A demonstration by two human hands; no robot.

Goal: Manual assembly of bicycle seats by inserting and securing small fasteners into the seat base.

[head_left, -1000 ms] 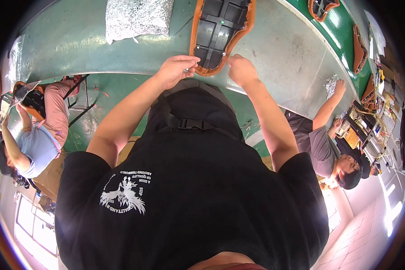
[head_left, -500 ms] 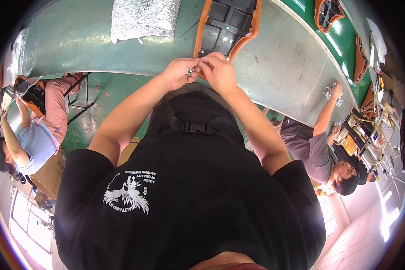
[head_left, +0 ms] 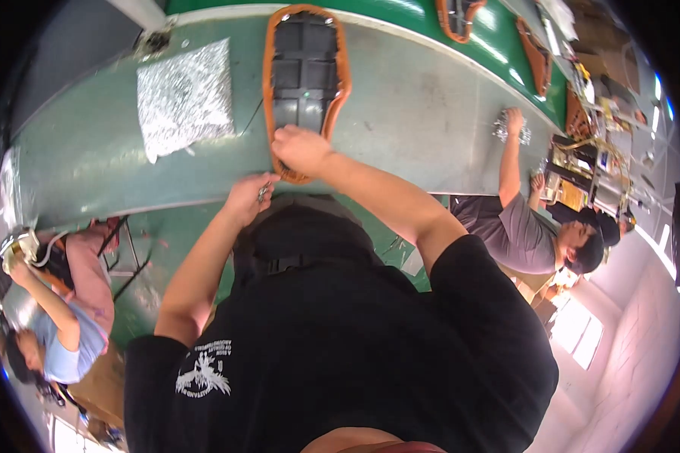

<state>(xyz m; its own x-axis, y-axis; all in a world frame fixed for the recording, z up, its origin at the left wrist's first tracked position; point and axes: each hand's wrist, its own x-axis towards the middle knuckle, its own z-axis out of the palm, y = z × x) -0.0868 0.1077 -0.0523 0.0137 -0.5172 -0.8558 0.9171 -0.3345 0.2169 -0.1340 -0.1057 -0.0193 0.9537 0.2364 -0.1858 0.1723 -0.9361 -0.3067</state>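
In the head view the right hand (head_left: 301, 149) lies flat, fingers spread, pressing the near end of the black seat pan with the orange rim (head_left: 305, 72), while the left hand (head_left: 249, 198) is pinched around a few small metal fasteners (head_left: 264, 193). The pan's long axis runs straight away from the right hand. The left hand sits just beside and below it, apart from the rim; a foil bag (head_left: 183, 94) lies well off to its left.

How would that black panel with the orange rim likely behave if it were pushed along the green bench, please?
The black panel with the orange rim lies flat on the green bench, so it would probably slide rather than roll or tip. Its ribbed, moulded look suggests it is fairly stiff. The right hand rests on its near end, which would likely steady it.
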